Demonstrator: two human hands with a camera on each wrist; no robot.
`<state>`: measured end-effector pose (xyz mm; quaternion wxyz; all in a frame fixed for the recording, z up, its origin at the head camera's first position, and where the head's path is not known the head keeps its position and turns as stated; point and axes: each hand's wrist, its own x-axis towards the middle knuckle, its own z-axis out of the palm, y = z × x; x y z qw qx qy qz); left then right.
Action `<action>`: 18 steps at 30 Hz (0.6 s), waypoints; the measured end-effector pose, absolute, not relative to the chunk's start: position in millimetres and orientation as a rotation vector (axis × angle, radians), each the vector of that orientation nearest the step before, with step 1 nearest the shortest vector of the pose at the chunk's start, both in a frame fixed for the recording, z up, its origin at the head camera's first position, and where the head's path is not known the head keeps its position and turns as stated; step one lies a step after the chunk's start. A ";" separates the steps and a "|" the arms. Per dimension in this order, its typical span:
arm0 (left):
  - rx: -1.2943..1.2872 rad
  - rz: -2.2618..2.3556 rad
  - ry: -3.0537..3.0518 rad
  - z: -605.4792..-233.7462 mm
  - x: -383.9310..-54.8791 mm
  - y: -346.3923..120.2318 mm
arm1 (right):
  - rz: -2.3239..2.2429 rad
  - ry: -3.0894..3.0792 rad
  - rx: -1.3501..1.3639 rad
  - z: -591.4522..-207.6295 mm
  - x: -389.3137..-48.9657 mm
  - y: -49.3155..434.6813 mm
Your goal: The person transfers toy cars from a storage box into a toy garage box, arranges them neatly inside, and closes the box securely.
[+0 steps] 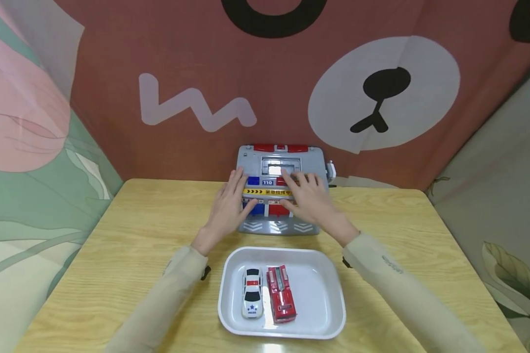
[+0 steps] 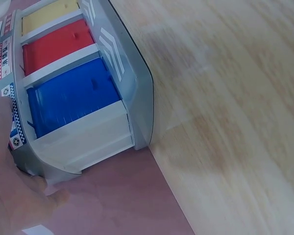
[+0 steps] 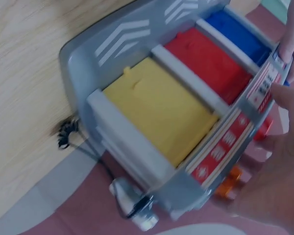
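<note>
A grey toy garage (image 1: 251, 164) stands at the far edge of the table, with blue and red doors (image 1: 278, 210) showing in the head view. My left hand (image 1: 225, 208) rests along its left side, fingers straight and pointing up. On the right side, my right hand (image 1: 311, 198) lies spread over the front, covering part of the yellow strip (image 1: 265, 192). Seen from the right wrist, a yellow door (image 3: 157, 105) stands beside a red door (image 3: 208, 63) and a blue door (image 3: 237, 36), all three closed.
Nearer the body sits a white tray (image 1: 320, 304) holding a white police car (image 1: 252, 294) and a red toy fire truck (image 1: 281, 296). A grey-white handset-like piece (image 3: 132, 200) with a coiled black cord hangs at the garage's side. Behind it hangs a printed cloth (image 1: 194, 157).
</note>
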<state>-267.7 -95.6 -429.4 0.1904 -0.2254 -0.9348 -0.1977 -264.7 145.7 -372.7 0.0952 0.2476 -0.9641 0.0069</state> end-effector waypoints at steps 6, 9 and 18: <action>-0.635 -0.581 -2.627 -428.6 -267.9 -93.3 | -0.043 -2.848 0.714 -370.8 -260.3 135.5; -0.625 -0.581 -2.633 -427.4 -267.7 -93.6 | -0.068 -2.820 0.714 -370.0 -259.8 133.1; -0.628 -0.562 -2.653 -425.2 -265.8 -92.6 | -0.129 -2.815 0.708 -371.2 -257.5 134.5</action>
